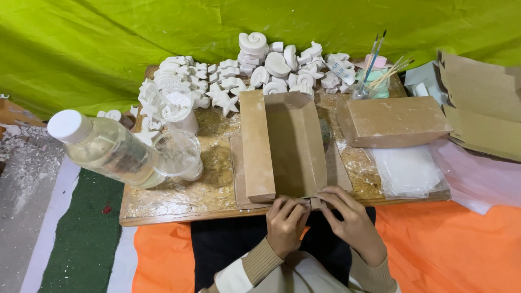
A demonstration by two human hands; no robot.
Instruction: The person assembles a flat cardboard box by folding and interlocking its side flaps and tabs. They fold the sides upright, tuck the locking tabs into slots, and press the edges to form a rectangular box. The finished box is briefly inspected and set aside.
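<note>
A brown cardboard box (282, 144) lies partly folded on the wooden board (179, 203), its left side wall standing up. My left hand (286, 223) and my right hand (350, 220) both pinch the near flap of this box at the board's front edge, fingers curled on the cardboard. The hands sit close together, almost touching.
A closed brown box (392, 121) lies to the right, flat cardboard sheets (480, 103) beyond it. Several white plaster figures (260, 70) crowd the board's far side. A clear plastic bottle (106, 147) and a clear cup (179, 154) stand left. Brushes (374, 57) stand in a jar.
</note>
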